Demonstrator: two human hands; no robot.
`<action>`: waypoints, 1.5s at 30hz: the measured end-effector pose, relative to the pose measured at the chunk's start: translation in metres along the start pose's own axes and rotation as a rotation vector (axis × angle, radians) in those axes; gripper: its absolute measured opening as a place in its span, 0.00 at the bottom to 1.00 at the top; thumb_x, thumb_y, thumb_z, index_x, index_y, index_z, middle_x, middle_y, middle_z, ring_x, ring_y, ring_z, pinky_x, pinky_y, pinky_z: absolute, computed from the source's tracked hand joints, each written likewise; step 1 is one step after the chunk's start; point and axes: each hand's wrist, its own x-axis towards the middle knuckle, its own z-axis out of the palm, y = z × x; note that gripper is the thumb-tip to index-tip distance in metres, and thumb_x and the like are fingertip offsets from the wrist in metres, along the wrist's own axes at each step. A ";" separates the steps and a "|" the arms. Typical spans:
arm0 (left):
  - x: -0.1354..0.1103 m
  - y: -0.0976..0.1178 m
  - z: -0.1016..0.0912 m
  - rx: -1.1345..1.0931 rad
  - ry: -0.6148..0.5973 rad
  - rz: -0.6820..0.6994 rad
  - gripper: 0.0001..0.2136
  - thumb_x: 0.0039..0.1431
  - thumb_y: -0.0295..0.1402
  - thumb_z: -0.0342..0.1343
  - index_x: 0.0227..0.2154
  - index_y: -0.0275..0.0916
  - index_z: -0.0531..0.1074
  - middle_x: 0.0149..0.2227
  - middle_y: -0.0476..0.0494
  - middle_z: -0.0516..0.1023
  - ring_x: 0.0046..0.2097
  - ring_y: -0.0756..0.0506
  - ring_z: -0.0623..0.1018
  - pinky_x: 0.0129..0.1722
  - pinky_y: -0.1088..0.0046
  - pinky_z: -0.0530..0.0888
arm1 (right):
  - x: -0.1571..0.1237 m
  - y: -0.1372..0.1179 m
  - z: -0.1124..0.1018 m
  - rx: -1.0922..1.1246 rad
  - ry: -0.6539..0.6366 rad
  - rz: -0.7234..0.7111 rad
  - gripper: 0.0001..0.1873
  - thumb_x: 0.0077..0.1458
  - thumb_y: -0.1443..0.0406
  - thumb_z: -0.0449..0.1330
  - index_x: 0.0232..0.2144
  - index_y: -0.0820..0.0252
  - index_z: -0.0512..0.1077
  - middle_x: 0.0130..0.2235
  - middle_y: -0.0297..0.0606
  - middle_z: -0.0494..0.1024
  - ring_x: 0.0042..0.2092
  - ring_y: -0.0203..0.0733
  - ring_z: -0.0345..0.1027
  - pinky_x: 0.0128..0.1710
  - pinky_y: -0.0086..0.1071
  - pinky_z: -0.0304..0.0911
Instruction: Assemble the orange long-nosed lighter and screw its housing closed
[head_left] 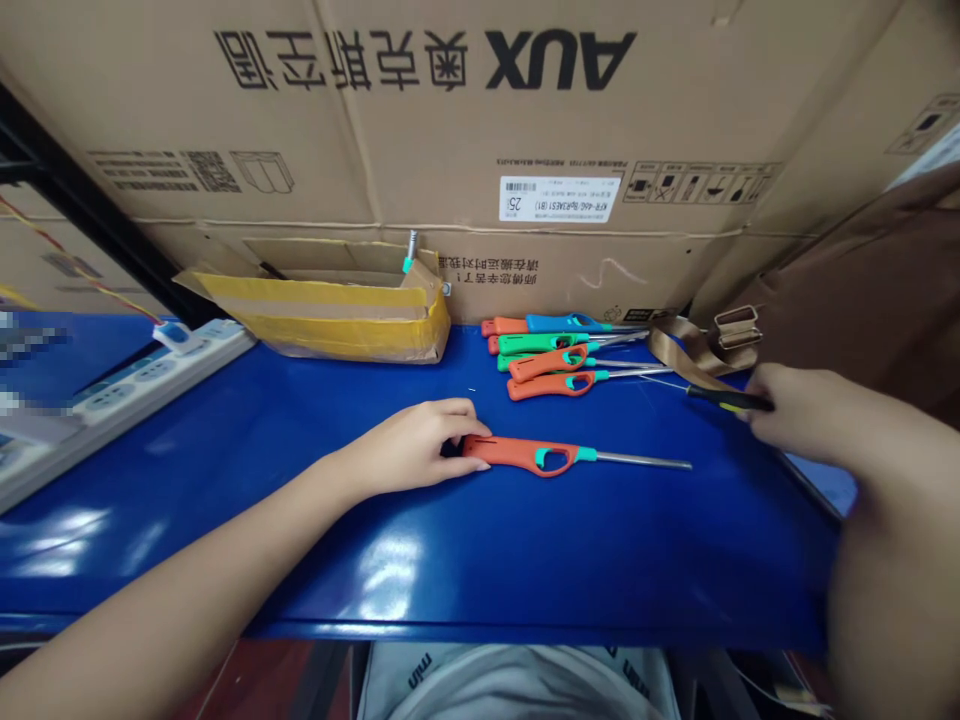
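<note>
An orange long-nosed lighter (514, 453) lies on the blue tabletop (600, 560), its metal tube pointing right. My left hand (431, 445) grips the butt end of its handle between thumb and fingers. At the right, my right hand (799, 405) is closed around the black handle of a screwdriver (724, 399). The thin shaft points left, toward a pile of lighters. That pile holds several orange, green and blue lighters, among them a green lighter (529, 344) and a blue lighter (562, 322), with tubes toward the right.
A cardboard box with yellow tape (337, 325) stands at the back left, a lighter tube poking out. A white power strip (120, 400) runs along the left. Brown strapping (686, 350) lies beside the pile. Large cardboard (420, 130) walls off the back.
</note>
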 end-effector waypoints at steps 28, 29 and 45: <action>0.000 0.009 0.024 -0.192 0.128 0.087 0.15 0.59 0.30 0.64 0.50 0.33 0.78 0.42 0.42 0.79 0.36 0.50 0.77 0.40 0.73 0.77 | -0.043 -0.194 0.014 0.702 0.178 -0.465 0.12 0.60 0.67 0.65 0.47 0.59 0.77 0.43 0.40 0.85 0.29 0.36 0.76 0.31 0.30 0.74; 0.000 0.009 0.025 -0.193 0.128 0.089 0.16 0.59 0.29 0.64 0.50 0.33 0.78 0.42 0.42 0.79 0.36 0.50 0.78 0.40 0.73 0.77 | -0.043 -0.194 0.014 0.694 0.180 -0.479 0.12 0.60 0.67 0.65 0.47 0.59 0.77 0.43 0.40 0.85 0.29 0.36 0.76 0.31 0.30 0.74; 0.005 0.014 0.032 -0.338 0.193 0.044 0.14 0.59 0.30 0.66 0.48 0.36 0.79 0.44 0.41 0.81 0.39 0.49 0.80 0.43 0.72 0.79 | -0.038 -0.193 0.008 1.132 0.167 -0.062 0.10 0.61 0.56 0.63 0.40 0.54 0.72 0.27 0.31 0.75 0.22 0.34 0.66 0.21 0.30 0.65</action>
